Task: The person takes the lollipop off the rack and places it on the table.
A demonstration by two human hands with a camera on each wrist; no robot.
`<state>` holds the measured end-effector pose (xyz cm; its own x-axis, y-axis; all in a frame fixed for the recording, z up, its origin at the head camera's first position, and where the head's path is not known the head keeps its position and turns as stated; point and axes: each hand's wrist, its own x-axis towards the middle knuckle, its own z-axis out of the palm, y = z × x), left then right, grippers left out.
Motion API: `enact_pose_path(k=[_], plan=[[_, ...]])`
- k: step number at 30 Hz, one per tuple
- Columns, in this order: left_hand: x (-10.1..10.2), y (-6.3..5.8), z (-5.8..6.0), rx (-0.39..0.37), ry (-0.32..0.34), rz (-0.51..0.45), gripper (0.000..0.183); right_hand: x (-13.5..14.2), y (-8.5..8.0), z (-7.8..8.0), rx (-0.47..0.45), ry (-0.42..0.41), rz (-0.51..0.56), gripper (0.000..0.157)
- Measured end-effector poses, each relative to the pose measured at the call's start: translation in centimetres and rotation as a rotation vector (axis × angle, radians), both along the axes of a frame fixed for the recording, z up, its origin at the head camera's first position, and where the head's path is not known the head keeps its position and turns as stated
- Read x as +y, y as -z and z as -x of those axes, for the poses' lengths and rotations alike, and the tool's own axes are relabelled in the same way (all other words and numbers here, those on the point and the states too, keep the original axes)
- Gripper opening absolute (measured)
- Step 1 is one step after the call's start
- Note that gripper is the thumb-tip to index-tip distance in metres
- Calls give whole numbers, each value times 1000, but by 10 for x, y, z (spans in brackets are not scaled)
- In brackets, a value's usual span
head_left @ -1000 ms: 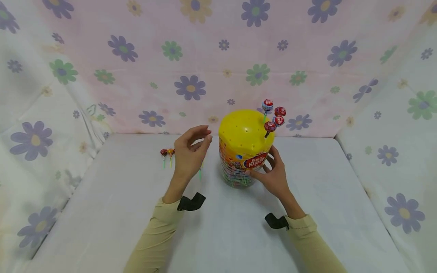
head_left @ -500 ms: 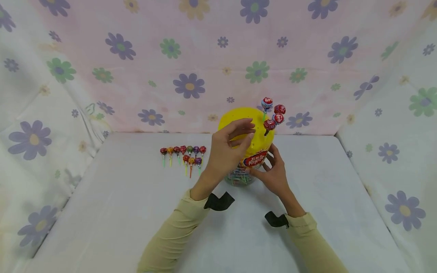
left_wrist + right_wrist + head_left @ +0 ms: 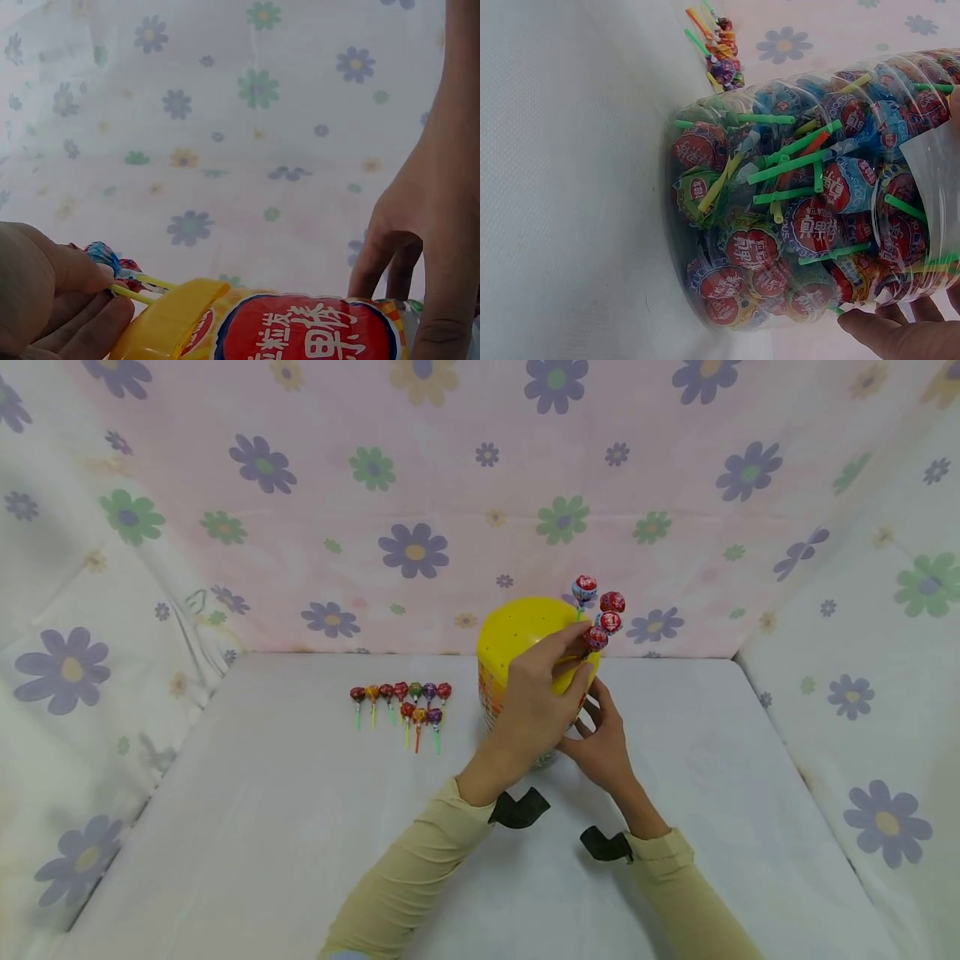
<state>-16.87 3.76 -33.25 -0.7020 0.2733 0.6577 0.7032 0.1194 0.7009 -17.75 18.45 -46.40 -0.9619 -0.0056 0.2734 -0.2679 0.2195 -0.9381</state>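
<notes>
A clear jar [image 3: 802, 195] packed with wrapped lollipops stands upright on the table, under a yellow lid [image 3: 517, 625] dotted with small holes. Several red-wrapped lollipops [image 3: 585, 587] stick up from the lid's right edge. My left hand [image 3: 536, 702] reaches across the lid. It pinches the front lollipop [image 3: 596, 638] between thumb and fingers; in the left wrist view its yellow stick [image 3: 131, 294] runs from the fingertips to the lid. Low on the jar's right side, my right hand [image 3: 600, 747] grips the wall with curled fingers. The left hand hides much of the jar's front.
On the white table [image 3: 285, 827], left of the jar, several loose lollipops [image 3: 401, 692] lie in two rows with their sticks toward me. Flower-patterned cloth [image 3: 412, 552] stands behind the table and along both sides.
From left of the jar, my left hand has moved right across the lid and now pinches the front lollipop. This uncovers the loose lollipops. My right hand stays on the jar.
</notes>
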Motion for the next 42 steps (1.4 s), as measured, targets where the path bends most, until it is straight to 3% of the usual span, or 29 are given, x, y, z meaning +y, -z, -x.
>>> enact_pose_path(k=[5,9,15,21,32,38,42], plan=[[4,-2,0,94,-84,76,41,1,1,0,3,-2,-7,96],[6,-4,2,104,-92,1,39,1,1,1,6,6,-15,96],[-3,-6,-1,73,-95,-115,40,-2,-1,0,6,3,-5,95],[-32,-2,-5,-7,-95,-139,39,-3,-1,-1,-4,2,-4,94],[-109,27,6,-217,-151,-187,41,-2,-2,-3,-23,-24,4,96],[-150,53,9,-340,-223,-121,42,-10,-31,-16,-51,-31,-14,94],[-171,73,11,-413,-286,-50,41,-7,-19,-11,-54,-22,-14,96]])
